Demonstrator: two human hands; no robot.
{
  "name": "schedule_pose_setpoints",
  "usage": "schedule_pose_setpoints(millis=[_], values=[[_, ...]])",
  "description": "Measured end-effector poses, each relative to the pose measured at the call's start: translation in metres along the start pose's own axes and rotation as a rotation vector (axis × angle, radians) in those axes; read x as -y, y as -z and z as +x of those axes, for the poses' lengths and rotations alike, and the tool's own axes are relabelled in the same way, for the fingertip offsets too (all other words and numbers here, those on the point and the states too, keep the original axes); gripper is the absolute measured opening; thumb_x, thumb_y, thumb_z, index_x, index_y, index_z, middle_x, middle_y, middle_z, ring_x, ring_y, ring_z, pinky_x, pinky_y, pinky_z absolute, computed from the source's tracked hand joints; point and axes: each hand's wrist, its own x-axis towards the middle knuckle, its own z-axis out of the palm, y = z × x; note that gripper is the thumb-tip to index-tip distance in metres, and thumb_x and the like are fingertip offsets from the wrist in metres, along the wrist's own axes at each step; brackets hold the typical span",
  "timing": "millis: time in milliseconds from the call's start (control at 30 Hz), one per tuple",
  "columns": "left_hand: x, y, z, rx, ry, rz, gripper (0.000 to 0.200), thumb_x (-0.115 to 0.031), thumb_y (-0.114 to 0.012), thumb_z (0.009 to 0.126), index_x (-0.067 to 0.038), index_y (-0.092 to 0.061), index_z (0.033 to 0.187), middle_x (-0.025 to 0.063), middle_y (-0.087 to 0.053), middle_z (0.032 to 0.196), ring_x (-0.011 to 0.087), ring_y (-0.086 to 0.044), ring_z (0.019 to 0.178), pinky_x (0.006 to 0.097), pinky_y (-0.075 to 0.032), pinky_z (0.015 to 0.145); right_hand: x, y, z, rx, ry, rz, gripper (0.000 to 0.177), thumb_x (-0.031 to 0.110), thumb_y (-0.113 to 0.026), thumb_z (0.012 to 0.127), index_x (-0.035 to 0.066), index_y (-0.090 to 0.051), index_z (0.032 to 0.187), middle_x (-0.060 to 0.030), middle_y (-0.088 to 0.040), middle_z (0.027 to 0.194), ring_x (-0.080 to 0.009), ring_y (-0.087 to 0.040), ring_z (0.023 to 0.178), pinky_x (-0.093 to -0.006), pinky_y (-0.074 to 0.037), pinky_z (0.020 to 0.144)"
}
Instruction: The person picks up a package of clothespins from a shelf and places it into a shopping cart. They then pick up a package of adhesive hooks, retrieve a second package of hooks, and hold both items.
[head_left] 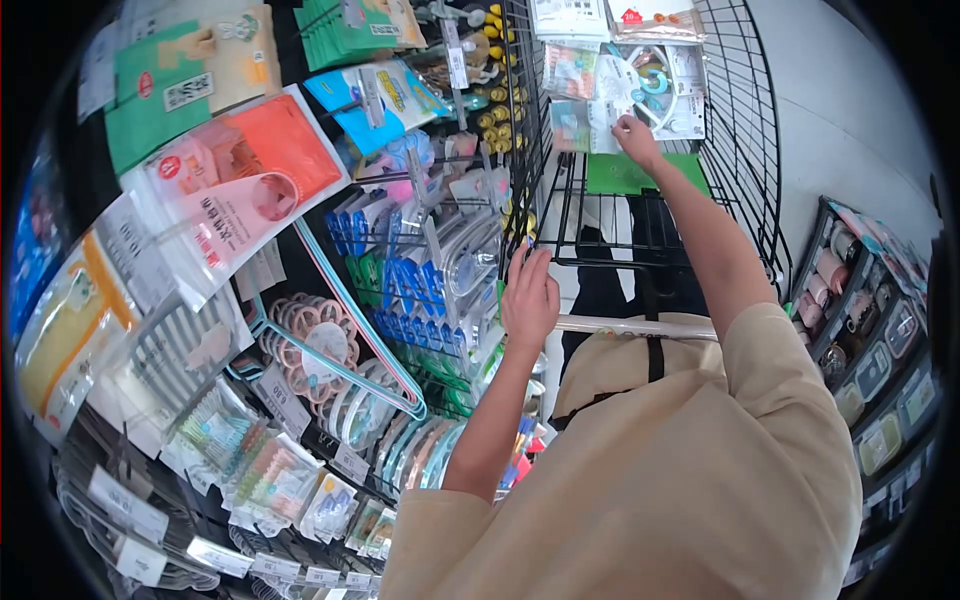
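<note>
My left hand (pixel 530 297) rests at the near left corner of a black wire shopping cart (pixel 770 150), beside the handlebar (pixel 635 326), with its fingers slightly apart and nothing visible in them. My right hand (pixel 636 138) reaches into the cart, its fingers bent together at the edge of the packages. Under and beside its fingertips lies a clear package with a white ring and blue pieces (pixel 655 82). Packs of small coloured items (pixel 571 72) lie to its left. A green panel (pixel 640 174) is on the near side of the packages.
Hanging goods fill the shelf on the left, including a red and white package (pixel 240 185), pink round hangers (pixel 318 350) and blue packs (pixel 405 285). Another shelf (pixel 870 330) stands at the right. Grey floor (pixel 830 110) shows beyond the cart.
</note>
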Motion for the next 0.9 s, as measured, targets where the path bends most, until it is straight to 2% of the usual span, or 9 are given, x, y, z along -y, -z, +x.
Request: schedule_pose_setpoints(millis=[133,267,333,500,533,633,800,867,900], values=[[0.005,-0.001,-0.003,-0.057,0.01,-0.014,0.031,-0.003,-0.058,0.085,-0.002,-0.065,0.115,0.0108,-0.066,0.12,0.0354,-0.055,0.123,0.0427,-0.052,0.092,0.064,0.023,-0.041,0.034,-0.002,0.206,0.023,0.021,-0.06,0.089,-0.001,-0.061,0.095,-0.0183,-0.066,0.081,-0.0296,-0.065,0.078,-0.0383,-0.05,0.075],[0.011,0.002,-0.002,-0.091,0.005,-0.031,0.03,-0.005,-0.058,0.085,-0.003,-0.065,0.113,0.0095,-0.065,0.12,0.0333,-0.054,0.125,0.0423,-0.05,0.096,0.08,0.028,-0.077,-0.081,0.07,0.383,0.029,0.019,-0.059,0.091,-0.003,-0.059,0.11,-0.0139,-0.066,0.092,-0.0207,-0.064,0.083,-0.0358,-0.051,0.074],[0.014,0.005,0.005,-0.07,0.016,-0.047,0.03,-0.008,-0.058,0.085,-0.005,-0.066,0.113,0.0087,-0.065,0.12,0.0314,-0.054,0.125,0.042,-0.05,0.098,0.121,0.05,-0.116,-0.122,-0.054,0.59,0.031,0.019,-0.059,0.093,-0.005,-0.058,0.113,-0.009,-0.065,0.101,-0.0158,-0.061,0.091,-0.0319,-0.051,0.075],[0.029,0.016,0.022,-0.108,0.007,-0.08,0.029,-0.011,-0.058,0.085,-0.009,-0.067,0.112,0.0049,-0.065,0.122,0.0255,-0.054,0.125,0.0417,-0.052,0.096,0.145,0.085,-0.173,-0.016,-0.045,0.808,0.015,0.021,-0.056,0.097,0.008,-0.062,0.101,0.002,-0.057,0.09,-0.0065,-0.052,0.081,-0.025,-0.046,0.069],[0.033,0.02,0.025,-0.181,0.04,-0.067,0.029,-0.011,-0.058,0.085,-0.009,-0.067,0.112,0.0049,-0.065,0.122,0.0255,-0.054,0.125,0.0417,-0.052,0.096,0.183,0.089,-0.195,-0.066,-0.019,0.899,0.011,0.018,-0.054,0.097,0.013,-0.057,0.088,0.0082,-0.045,0.074,-0.0025,-0.041,0.063,-0.0218,-0.035,0.056],[0.054,0.02,0.036,-0.131,-0.025,-0.109,0.03,-0.016,-0.058,0.086,-0.012,-0.068,0.113,0.0059,-0.064,0.126,0.0264,-0.059,0.12,0.0431,-0.053,0.094,0.18,0.095,-0.21,0.01,0.061,1.015,0.011,0.016,-0.055,0.096,0.012,-0.054,0.086,0.005,-0.047,0.077,-0.0057,-0.046,0.065,-0.0239,-0.037,0.056],[0.057,-0.001,0.042,-0.227,0.04,-0.14,0.031,-0.019,-0.057,0.087,-0.019,-0.068,0.116,0.0111,-0.061,0.128,0.0322,-0.066,0.106,0.0455,-0.054,0.091,0.182,0.112,-0.221,0.063,0.197,1.14,0.007,0.012,-0.056,0.092,0.009,-0.056,0.099,-0.0024,-0.062,0.102,-0.0164,-0.065,0.097,-0.0306,-0.054,0.081],[0.052,0.003,0.041,-0.188,0.077,-0.186,0.031,-0.02,-0.056,0.087,-0.018,-0.069,0.116,0.0116,-0.06,0.127,0.032,-0.065,0.106,0.045,-0.054,0.091,0.212,0.116,-0.234,0.032,0.161,1.118,0.009,0.012,-0.054,0.096,0.011,-0.053,0.087,0.0014,-0.055,0.087,-0.0088,-0.057,0.079,-0.0237,-0.047,0.066],[0.051,0.006,0.04,-0.15,0.085,-0.168,0.035,-0.019,-0.055,0.087,-0.019,-0.066,0.121,0.0106,-0.059,0.128,0.0314,-0.064,0.11,0.0448,-0.053,0.092,0.227,0.115,-0.239,0.015,0.171,1.136,0.007,0.01,-0.054,0.095,0.01,-0.054,0.088,0.001,-0.057,0.088,-0.0093,-0.058,0.079,-0.0245,-0.05,0.07]])
